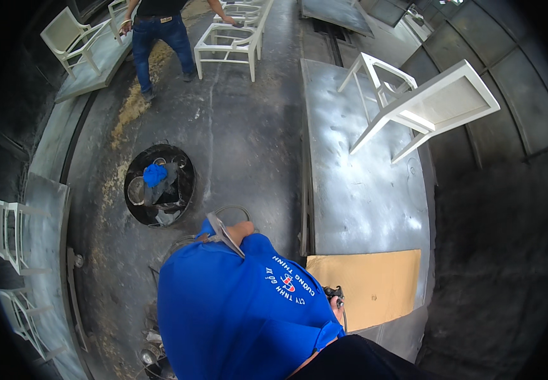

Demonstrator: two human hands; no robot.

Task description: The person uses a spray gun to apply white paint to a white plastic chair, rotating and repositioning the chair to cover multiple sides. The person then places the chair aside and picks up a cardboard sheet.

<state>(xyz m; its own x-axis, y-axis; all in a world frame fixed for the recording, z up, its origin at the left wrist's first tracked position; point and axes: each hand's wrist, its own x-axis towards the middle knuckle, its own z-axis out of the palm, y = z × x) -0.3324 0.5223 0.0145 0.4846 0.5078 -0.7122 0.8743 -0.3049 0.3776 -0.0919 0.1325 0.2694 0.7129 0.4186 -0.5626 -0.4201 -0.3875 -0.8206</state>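
Observation:
My right hand (337,309) shows only in part, beside my blue shirt. Its fingers are wrapped round a small dark metal spray gun (333,293), and a thin hose runs down from it. Just behind the hand, a flat brown cardboard sheet (375,288) lies on the near end of a grey metal platform (362,209). Nowhere can I see my left hand; the blue shirt (236,304) fills the lower middle. Past the shirt's far edge shows what looks like a foot (242,232) under a grey strap, with a thin hose looped around it.
A white chair (413,104) stands on the right platform. Ahead on the floor is a round black tub (160,218) holding a blue cloth (155,175). Further off, a person in jeans (160,47) touches a white chair (228,47). More white chairs stand along the left platforms (46,221).

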